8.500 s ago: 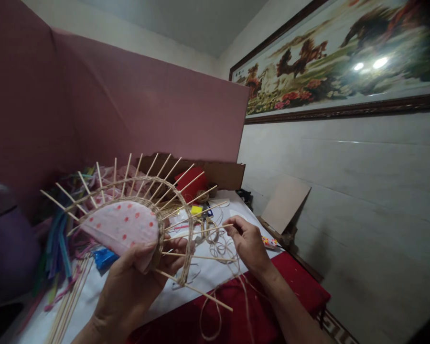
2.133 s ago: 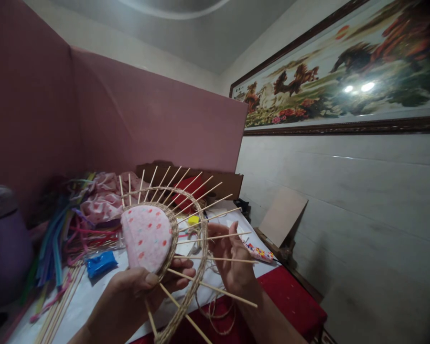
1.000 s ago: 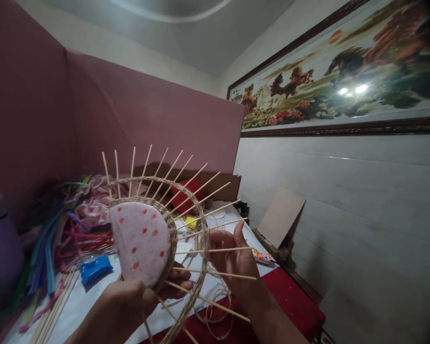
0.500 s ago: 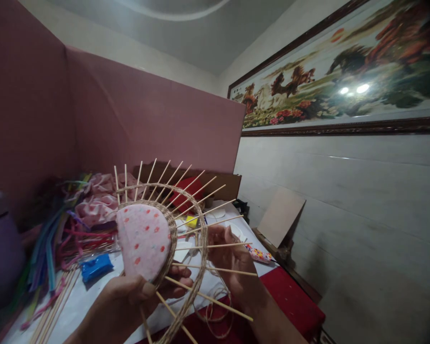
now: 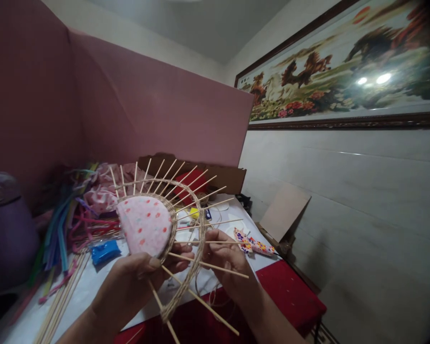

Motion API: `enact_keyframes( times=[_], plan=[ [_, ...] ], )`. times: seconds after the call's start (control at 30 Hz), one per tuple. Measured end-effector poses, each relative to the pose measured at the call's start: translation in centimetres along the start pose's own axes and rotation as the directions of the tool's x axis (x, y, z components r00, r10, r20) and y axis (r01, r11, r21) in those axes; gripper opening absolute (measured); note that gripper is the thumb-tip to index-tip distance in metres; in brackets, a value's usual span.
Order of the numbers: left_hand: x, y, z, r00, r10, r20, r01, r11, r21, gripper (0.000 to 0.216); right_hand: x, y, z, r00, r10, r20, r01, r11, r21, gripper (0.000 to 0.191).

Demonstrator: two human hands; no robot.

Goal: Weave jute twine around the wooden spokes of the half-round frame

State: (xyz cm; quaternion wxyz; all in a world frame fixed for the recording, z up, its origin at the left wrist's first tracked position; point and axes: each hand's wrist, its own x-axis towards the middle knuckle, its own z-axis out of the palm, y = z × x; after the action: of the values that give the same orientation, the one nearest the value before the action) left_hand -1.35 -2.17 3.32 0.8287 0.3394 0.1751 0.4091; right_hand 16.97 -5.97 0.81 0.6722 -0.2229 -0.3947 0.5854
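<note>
My left hand is closed on the lower edge of a woven disc covered in pink dotted cloth, held up on edge. Thin wooden sticks fan out from the disc's braided rim, and an outer ring of twine runs through them. My right hand sits just right of the ring among the lower sticks, fingers pinched on the twine near the ring. Loose twine hangs below the hands.
A table with a white cover and red cloth holds coloured strips, a blue packet, spare sticks, pink fabric, a cardboard box and a flowered item. A pink partition stands behind, a tiled wall at right.
The disc has dropped slightly and tilted. My right hand has moved in closer to the twine ring and its fingers have closed; the view has shifted a little.
</note>
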Motion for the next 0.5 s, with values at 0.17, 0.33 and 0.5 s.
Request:
enact_keyframes(
  times=[0.17,0.33,0.5],
  plan=[
    [0.11,-0.08,-0.12,1.000,0.002,0.026,-0.003,0.999,0.048,0.025,0.14,0.07,0.15,0.999,-0.044,-0.014,0.043,0.998,-0.043,0.013],
    [0.06,0.01,-0.02,1.000,-0.016,0.024,0.015,0.999,0.043,0.025,0.30,-0.19,0.27,0.999,-0.054,-0.008,0.053,0.998,-0.044,0.019],
    [0.24,0.00,-0.18,0.999,-0.001,0.047,0.001,1.000,0.002,0.029,-0.06,0.18,0.26,0.999,-0.008,-0.044,0.005,0.997,-0.080,0.016]
  ],
)
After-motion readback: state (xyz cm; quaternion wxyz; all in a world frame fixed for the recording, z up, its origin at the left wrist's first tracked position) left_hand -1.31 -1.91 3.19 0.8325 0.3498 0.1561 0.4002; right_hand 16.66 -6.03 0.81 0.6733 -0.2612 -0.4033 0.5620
